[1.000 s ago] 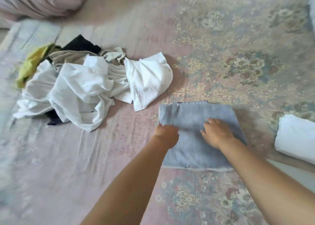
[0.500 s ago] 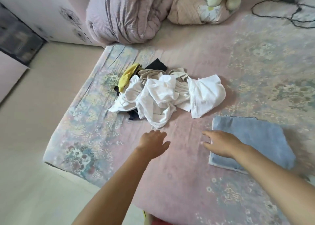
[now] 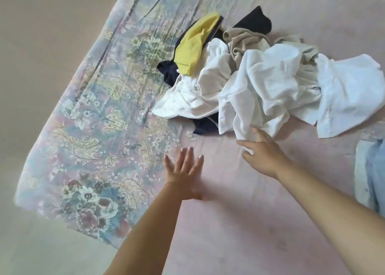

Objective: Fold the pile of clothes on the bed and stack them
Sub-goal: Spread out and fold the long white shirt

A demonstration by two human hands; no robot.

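The pile of clothes (image 3: 258, 83) is lying rumpled on the bed (image 3: 239, 222) toward one o'clock, white pieces on top, a yellow garment (image 3: 192, 47) at its eleven o'clock edge; the right hand (image 3: 263, 155) is reaching with fingers spread wide, fingertips touching the nearest white garment (image 3: 262, 99); the left hand (image 3: 183, 172) is hovering flat and wide, holding nothing; the folded blue garment (image 3: 373, 170) is lying at three o'clock.

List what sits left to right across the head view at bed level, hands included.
Floral-patterned bed cover edge → open left hand → yellow crumpled garment → right hand touching the white crumpled shirt → folded light-blue cloth.
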